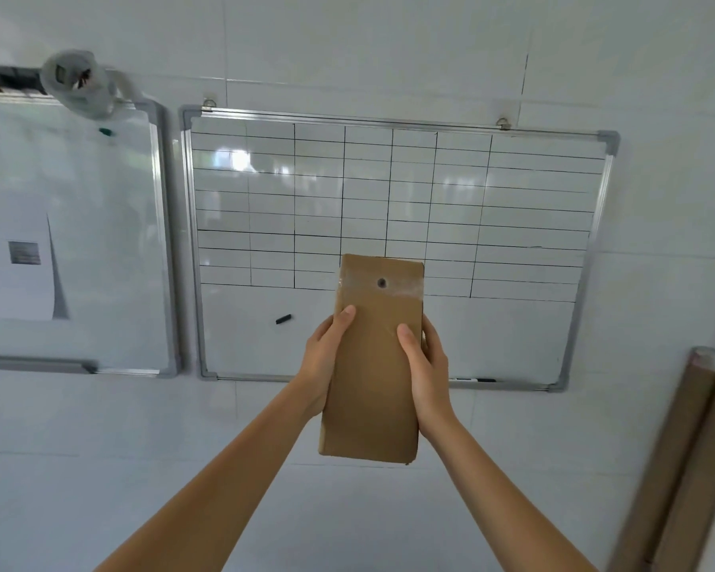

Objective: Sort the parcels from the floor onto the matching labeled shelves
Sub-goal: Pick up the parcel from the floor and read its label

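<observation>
I hold a flat brown cardboard parcel (374, 377) upright in front of me, at arm's length and raised toward the wall. It has clear tape and a small dark hole near its top edge. My left hand (327, 357) grips its left side with the thumb on the front face. On the parcel's right side, my right hand (426, 365) grips the same way. No label on the parcel is visible from this side. No shelves or floor parcels are in view.
A whiteboard with a drawn grid (397, 241) hangs on the white tiled wall straight ahead. A second whiteboard (71, 241) with papers hangs at the left. Two brown cardboard tubes (686, 468) lean against the wall at the right.
</observation>
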Available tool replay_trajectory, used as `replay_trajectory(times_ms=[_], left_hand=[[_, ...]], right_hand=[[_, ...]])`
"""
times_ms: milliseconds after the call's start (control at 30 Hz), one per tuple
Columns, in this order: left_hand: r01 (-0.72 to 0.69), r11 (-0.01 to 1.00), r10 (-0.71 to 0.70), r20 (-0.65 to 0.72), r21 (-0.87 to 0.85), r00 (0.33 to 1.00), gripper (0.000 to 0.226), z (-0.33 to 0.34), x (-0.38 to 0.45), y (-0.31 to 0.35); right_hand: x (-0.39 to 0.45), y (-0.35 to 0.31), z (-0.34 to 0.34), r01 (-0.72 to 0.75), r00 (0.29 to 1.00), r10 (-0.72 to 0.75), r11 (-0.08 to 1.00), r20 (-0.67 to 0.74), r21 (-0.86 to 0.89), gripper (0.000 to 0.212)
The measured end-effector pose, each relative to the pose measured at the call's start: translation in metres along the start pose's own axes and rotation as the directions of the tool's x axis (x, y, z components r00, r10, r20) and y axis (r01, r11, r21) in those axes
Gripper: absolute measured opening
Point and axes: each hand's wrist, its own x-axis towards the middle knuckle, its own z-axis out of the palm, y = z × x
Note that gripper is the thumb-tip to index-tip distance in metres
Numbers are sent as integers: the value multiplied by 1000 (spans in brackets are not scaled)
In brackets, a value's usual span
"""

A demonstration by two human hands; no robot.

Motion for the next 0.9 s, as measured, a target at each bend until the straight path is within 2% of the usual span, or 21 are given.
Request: replay_trajectory(times_ms=[167,367,467,533,567,633,700,767,900], left_hand=[[-12,998,11,-14,-56,1000,43,-2,0,-3],[-5,999,5,-5,-39,1000,44,1,-2,-1],[-56,997,58,-45,50,997,42,4,-4,-1],[-158,968,175,-71,197,982,43,9,-4,-5],[-201,945,223,-58,257,973,47,12,-4,-7],[-206,943,218,-18,261,976,66,20,-8,-11],[-159,958,169,-22,240,985,96,27,-13,-10],[-114,945,137,-54,308,989,124,33,-18,-7],[-78,941,110,-81,329,991,144,35,-25,0]], right_hand=[[1,-2,1,55,998,-55,997,12,-50,50],[0,1,-1,64,998,-64,997,-10,-43,49],[-1,-3,-3,102,994,-104,992,-28,-80,49],[-3,-4,-2,174,977,-192,969,-93,-177,54],[-4,-4,-1,207,961,-244,947,-128,-246,57],[-6,-4,4,244,937,-310,910,-159,-335,59],[-11,-6,10,268,933,-333,894,-133,-359,53],[-15,-8,11,302,919,-374,869,-122,-392,47],[-17,-14,2,325,896,-422,834,-135,-446,47]])
